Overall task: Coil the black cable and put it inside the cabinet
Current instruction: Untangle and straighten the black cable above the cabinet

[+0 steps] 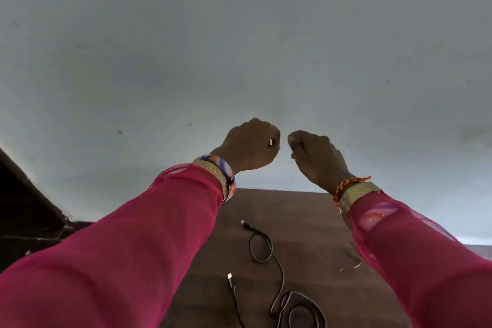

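Observation:
The black cable [269, 250] lies loose and uncoiled on a dark brown wooden table [314, 221], with one plug at the far end, another plug nearer me, and tangled loops at the bottom edge. Both my hands are raised well above it, in front of the pale wall. My left hand [250, 145] is closed in a fist with a small light spot near the thumb. My right hand [316, 157] is also closed, its fingertips close to the left hand. Neither touches the cable. No cabinet is in view.
A pale grey wall [239, 48] fills most of the view behind the table. A dark wooden piece [24, 205] stands at the left edge. A thin bent wire [352, 265] lies on the table by my right sleeve.

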`<state>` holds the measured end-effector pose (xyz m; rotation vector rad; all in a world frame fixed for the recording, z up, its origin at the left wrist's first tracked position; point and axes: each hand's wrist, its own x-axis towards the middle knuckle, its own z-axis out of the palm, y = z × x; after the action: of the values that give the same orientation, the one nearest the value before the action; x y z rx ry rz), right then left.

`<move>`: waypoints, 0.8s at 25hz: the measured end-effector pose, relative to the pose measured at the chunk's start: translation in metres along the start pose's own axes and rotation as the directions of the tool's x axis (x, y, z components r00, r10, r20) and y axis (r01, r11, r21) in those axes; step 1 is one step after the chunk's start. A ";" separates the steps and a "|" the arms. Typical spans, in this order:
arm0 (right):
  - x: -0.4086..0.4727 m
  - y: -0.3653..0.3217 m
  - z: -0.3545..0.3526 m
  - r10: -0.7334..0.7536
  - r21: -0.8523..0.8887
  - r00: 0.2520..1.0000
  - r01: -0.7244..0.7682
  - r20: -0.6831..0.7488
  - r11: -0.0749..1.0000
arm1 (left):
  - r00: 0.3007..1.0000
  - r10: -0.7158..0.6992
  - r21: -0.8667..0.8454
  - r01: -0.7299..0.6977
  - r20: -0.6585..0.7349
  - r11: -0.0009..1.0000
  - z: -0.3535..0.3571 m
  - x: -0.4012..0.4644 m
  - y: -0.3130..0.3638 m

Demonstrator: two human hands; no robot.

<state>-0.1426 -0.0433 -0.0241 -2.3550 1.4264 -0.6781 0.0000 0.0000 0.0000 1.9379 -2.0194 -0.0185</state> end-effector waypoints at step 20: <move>-0.161 -0.027 0.059 -0.044 0.328 0.865 -0.142 0.499 0.934 | 0.958 -0.278 -0.474 0.212 -0.073 0.855 0.074 -0.176 0.001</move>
<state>-0.1545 0.1129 -0.0985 -1.9978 1.0273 -0.2443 -0.0176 0.1542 -0.1102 1.8074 -1.4908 -0.3825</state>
